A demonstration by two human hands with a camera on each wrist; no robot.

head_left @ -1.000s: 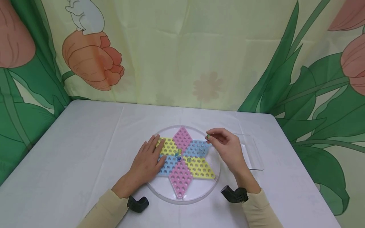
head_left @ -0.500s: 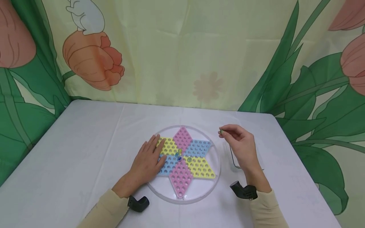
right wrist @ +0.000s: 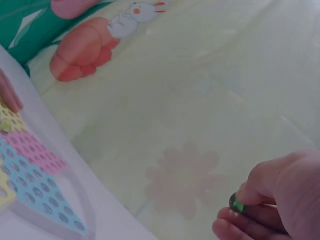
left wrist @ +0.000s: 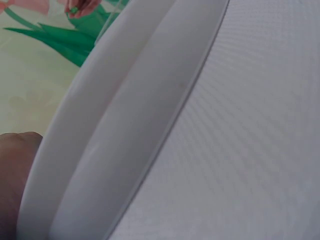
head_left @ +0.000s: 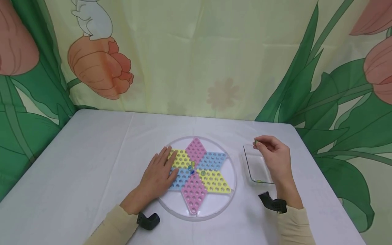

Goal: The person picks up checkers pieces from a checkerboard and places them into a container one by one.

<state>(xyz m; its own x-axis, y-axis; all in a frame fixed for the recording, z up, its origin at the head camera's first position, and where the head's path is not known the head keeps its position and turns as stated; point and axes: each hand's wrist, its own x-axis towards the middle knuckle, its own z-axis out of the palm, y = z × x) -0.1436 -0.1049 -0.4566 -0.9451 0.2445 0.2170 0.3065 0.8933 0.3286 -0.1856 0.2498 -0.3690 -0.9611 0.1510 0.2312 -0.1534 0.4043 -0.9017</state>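
Observation:
A round clear board [head_left: 171,204] with a pink, blue and yellow star [head_left: 199,170] lies mid-table; a few marbles [head_left: 192,167] sit at its centre. My left hand [head_left: 159,173] rests flat on the star's left side, fingers straight. My right hand [head_left: 274,154] pinches a green marble [head_left: 255,142] [right wrist: 237,204] above the far end of a clear tray [head_left: 248,163] to the right of the board. A small greenish piece [head_left: 259,181] lies in the tray. In the left wrist view only the board's rim [left wrist: 100,150] shows close up.
A white cloth [head_left: 92,153] covers the table. A flowered curtain [head_left: 196,58] hangs right behind its far edge. The table's right edge runs close to the tray. Black wrist cameras [head_left: 148,219] sit on both forearms.
My right hand has carried the green marble rightward, from above the board's right side to above the tray. The left hand stays where it was.

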